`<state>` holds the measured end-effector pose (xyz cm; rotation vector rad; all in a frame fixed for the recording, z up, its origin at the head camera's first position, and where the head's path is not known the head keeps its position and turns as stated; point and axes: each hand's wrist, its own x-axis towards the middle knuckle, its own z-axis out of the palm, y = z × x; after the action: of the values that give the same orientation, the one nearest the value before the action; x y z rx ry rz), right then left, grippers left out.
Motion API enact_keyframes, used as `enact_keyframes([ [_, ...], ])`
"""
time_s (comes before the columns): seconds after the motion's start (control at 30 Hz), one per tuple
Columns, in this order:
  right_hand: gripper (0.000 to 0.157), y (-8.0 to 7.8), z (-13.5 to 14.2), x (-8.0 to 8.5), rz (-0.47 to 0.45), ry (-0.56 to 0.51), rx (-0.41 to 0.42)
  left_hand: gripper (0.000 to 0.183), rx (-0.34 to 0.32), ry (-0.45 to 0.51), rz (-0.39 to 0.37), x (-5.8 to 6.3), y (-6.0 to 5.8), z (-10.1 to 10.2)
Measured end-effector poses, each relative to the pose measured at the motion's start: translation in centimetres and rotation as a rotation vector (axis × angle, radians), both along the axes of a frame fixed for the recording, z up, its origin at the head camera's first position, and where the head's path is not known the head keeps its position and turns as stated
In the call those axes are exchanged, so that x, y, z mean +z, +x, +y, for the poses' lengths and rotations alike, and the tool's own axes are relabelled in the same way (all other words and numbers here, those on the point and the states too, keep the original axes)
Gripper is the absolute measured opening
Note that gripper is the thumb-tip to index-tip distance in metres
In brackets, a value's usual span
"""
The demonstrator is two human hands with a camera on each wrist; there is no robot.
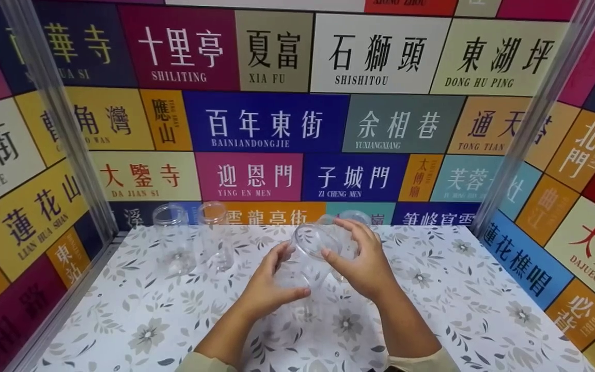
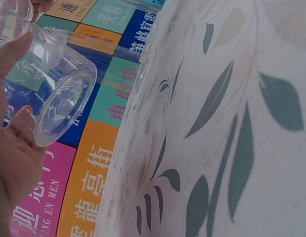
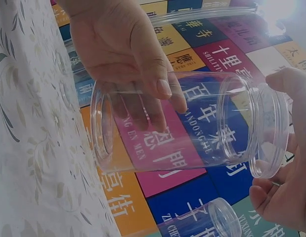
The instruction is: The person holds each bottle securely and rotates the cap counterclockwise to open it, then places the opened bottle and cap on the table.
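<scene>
A clear plastic jar is held tilted above the table, its mouth toward my right hand. My left hand grips its lower body, with the thumb on one side and the fingers round the other, as the right wrist view shows. Between the right thumb and fingers is a clear round lid, pinched by its rim at the jar's mouth. Whether the lid is seated or only touching cannot be told. In the left wrist view the jar's ridged base faces outward.
Two more clear jars, a wider one and a slimmer one, stand upright at the table's back left. Another clear jar is partly hidden behind my right hand. Printed panels and clear corner posts bound the floral-covered table.
</scene>
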<state>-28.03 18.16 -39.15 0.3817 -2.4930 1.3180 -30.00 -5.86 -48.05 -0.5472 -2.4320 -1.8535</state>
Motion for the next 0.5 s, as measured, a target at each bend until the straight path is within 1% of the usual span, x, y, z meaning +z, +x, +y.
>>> enact_keyframes([
  [0.17, 0.073, -0.3, 0.3, -0.1, -0.015, -0.025, 0.014, 0.114, 0.052, 0.021, -0.008, -0.1, -0.3, -0.3],
  [0.33, 0.081, -0.6, 0.8, -0.2, -0.026, -0.044, 0.012, 0.112, 0.114, 0.040, 0.011, -0.1, -0.8, -0.6],
  [0.5, 0.088, -0.9, 1.4, -0.2, -0.040, -0.052, 0.006, 0.115, 0.191, 0.063, -0.007, -0.1, -1.5, -1.1],
])
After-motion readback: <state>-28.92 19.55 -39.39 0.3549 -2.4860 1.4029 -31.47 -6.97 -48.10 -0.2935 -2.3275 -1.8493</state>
